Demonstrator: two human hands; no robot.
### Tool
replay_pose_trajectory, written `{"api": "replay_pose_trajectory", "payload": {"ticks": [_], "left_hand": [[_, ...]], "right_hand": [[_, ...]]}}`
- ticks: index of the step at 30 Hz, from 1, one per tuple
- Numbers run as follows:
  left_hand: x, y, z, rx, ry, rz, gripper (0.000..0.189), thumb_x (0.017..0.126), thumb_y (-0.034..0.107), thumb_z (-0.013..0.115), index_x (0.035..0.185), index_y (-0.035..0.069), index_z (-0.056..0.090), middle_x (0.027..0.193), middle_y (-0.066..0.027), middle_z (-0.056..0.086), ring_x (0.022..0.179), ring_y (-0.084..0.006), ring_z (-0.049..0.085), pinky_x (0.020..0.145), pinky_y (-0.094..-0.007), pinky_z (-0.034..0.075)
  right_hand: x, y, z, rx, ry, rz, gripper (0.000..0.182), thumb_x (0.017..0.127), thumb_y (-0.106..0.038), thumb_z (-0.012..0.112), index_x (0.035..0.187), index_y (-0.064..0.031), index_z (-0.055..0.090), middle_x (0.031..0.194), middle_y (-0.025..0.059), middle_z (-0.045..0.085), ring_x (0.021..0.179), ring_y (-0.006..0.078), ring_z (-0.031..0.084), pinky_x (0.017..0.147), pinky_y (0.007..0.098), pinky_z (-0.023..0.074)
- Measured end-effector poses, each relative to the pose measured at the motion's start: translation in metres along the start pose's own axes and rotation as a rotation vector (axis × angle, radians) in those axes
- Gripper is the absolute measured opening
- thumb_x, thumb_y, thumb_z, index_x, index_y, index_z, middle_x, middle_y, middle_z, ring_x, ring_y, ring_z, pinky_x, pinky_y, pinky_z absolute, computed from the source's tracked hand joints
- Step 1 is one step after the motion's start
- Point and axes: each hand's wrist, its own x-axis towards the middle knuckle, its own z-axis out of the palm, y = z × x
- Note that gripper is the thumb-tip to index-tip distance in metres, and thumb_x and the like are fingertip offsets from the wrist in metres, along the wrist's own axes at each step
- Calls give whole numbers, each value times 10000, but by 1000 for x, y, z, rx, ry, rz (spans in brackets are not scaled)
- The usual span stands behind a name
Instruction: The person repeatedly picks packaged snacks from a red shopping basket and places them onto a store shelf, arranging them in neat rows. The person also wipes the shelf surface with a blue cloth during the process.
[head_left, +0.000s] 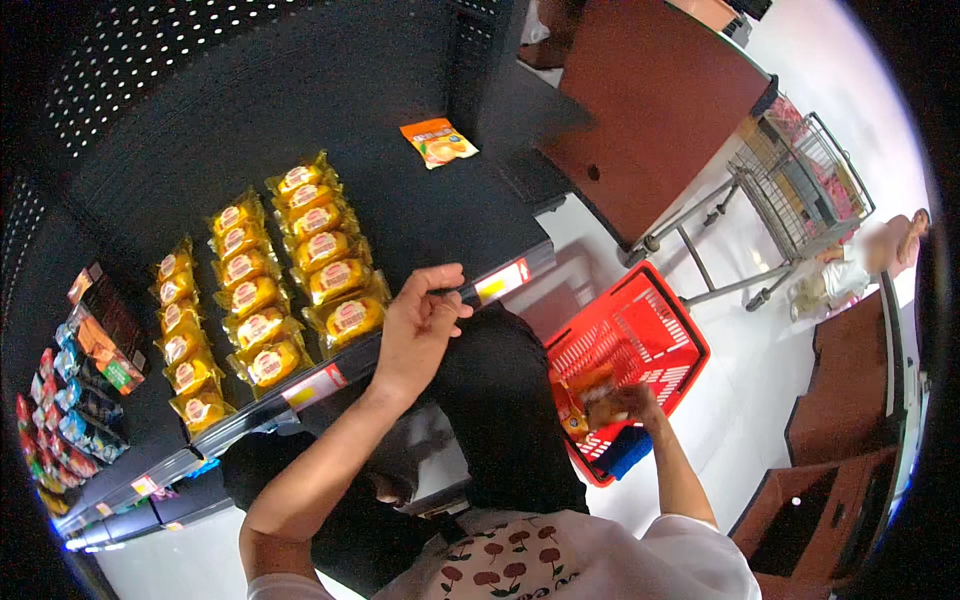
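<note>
My left hand (424, 322) is raised at the front edge of a black store shelf (420, 217), its fingers curled in towards the palm; whether it holds anything small cannot be seen. Just left of it stand three rows of yellow wrapped cakes (322, 247). An orange and white snack packet (439, 142) lies alone farther back on the shelf. My right hand (634, 403) is down inside a red plastic shopping basket (679, 330), at some orange and yellow packets (574, 405). It is blurred, and its grip on them is unclear.
More packaged snacks (82, 420) and a brown box (109, 330) fill the shelf's far left. Price labels (502, 281) line its front edge. A metal shopping cart (795, 187) stands beyond the basket, near a reddish-brown panel (660, 97). Another person (851, 270) is at the right.
</note>
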Motion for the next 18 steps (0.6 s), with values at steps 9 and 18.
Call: {"api": "replay_pose_trajectory", "payload": {"ticks": [9, 18], "left_hand": [[8, -6, -8, -88, 37, -16, 348, 996, 91, 502, 1339, 35, 492, 1257, -104, 583, 972, -168, 648, 764, -276, 553], [140, -12, -36, -115, 250, -150, 415, 963, 182, 582, 1351, 50, 513, 1305, -86, 560, 1185, -209, 541, 970, -362, 453]], "right_hand": [[110, -199, 240, -627, 106, -622, 227, 972, -198, 613, 1125, -44, 680, 884, 2, 645, 733, 68, 580, 572, 246, 490], [285, -248, 352, -683, 101, -766, 349, 900, -169, 667, 1230, -57, 651, 1015, 114, 700, 894, 202, 667, 831, 310, 527]]}}
